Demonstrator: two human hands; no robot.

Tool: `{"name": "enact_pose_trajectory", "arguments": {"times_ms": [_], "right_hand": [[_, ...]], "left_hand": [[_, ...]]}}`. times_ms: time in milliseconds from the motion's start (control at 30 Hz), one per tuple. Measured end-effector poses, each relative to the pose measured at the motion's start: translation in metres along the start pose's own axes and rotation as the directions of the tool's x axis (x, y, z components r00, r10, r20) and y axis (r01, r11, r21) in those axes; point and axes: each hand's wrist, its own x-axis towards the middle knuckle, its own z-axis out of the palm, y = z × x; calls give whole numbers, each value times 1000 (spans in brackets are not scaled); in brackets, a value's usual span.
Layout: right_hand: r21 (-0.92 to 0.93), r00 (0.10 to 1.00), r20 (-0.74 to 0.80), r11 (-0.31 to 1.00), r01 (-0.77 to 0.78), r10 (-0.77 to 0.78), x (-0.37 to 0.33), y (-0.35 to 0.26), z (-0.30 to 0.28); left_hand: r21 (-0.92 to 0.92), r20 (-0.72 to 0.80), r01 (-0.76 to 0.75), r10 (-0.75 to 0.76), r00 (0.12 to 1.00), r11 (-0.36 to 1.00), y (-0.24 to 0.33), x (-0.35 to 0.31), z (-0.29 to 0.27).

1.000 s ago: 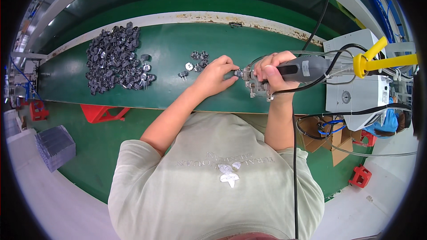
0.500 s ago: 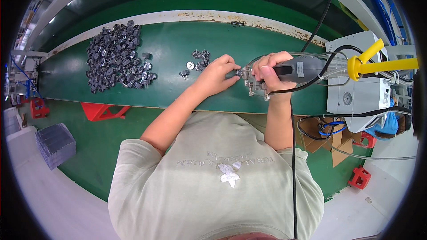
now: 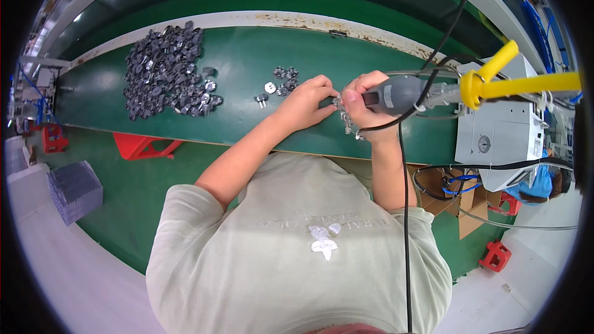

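My right hand is wrapped around a grey handheld power screwdriver, held almost level, its clear and metal nose pointing left. Facing that nose, my left hand has its thumb and forefinger pinched on a small dark part, mostly hidden by the fingers. Just left of this hand lie several small dark grey parts with metal faces, one of them a part with two prongs. A large heap of similar parts covers the left of the green bench.
A yellow strap and black cables hang beside the screwdriver. On the right stands a grey machine box, with an open cardboard box below. Red stools and a grey stack are on the floor.
The screwdriver and my right hand have shifted slightly left, closer to my left hand. The dark part seen between my left fingertips earlier is now more hidden. The view has tilted slightly.
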Motion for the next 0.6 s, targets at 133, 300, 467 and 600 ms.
{"name": "enact_pose_trajectory", "arguments": {"times_ms": [133,300,467,600], "right_hand": [[110,996,-16,990,-89,91,-1,-10,10],[362,997,-57,929,75,-58,10,-36,-2],[228,981,-195,973,25,21,20,-51,-13],[117,966,-234,989,-88,114,23,-49,-4]], "left_hand": [[5,36,-29,29,999,1000,-2,1,0],[119,100,-16,4,995,993,13,8,-12],[346,86,-22,-8,996,938,0,58,-68],[396,-169,124,-60,984,910,-65,129,-108]]}}
